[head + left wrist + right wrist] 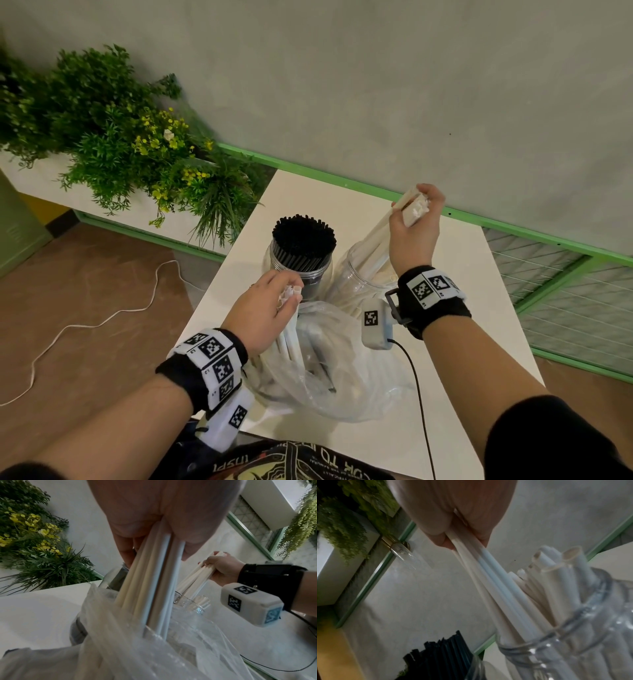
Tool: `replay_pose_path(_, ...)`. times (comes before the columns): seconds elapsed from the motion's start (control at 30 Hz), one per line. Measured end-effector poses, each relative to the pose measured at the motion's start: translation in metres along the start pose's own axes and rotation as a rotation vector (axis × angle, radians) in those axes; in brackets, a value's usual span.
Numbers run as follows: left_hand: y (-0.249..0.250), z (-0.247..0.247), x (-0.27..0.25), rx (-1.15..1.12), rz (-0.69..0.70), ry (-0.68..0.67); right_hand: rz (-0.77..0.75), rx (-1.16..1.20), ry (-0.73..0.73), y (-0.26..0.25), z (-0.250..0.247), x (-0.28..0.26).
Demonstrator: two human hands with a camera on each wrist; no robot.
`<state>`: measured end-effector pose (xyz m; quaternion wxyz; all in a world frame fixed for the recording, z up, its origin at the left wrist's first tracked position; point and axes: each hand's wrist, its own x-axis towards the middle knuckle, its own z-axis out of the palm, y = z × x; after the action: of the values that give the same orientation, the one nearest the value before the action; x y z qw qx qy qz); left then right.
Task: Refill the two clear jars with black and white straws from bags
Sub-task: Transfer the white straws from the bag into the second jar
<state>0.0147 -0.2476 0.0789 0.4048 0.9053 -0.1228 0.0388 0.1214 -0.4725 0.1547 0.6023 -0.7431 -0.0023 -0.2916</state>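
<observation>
Two clear jars stand on the white table (479, 308). The left jar (297, 270) is packed with black straws (303, 236). The right jar (356, 274) holds several white straws (556, 582). My right hand (416, 219) grips a bundle of white straws (376, 228) by its top, the lower ends inside the right jar's mouth (539, 639). My left hand (270, 308) grips another bunch of white straws (154, 582) whose lower ends are still inside the clear plastic bag (329, 363) in front of the jars.
A planter with green and yellow foliage (130, 144) sits left of the table. A green-framed wire-mesh panel (565, 274) runs along the grey wall at the right. A white cord (102, 318) lies on the brown floor. A black cable (419, 394) trails from my right wrist.
</observation>
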Motion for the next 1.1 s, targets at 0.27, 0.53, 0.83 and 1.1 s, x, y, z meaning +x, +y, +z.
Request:
replay_pose_path(0.27, -0.002, 0.0, 0.0, -0.002, -0.006, 0.0, 0.135, -0.143, -0.294, 0.023, -0.029, 0.004)
replay_pose_path(0.53, -0.002, 0.0, 0.003, -0.011, 0.005, 0.003, 0.075, -0.304, -0.18, 0.04, -0.077, -0.012)
replay_pose_path(0.83, -0.002, 0.0, 0.002, -0.005, 0.025, 0.003, -0.094, -0.579, -0.441, 0.071, -0.065, -0.044)
replay_pose_path(1.1, -0.001, 0.0, 0.001, -0.005, 0.028, 0.015, -0.008, -0.798, -0.635, 0.053, -0.038, -0.012)
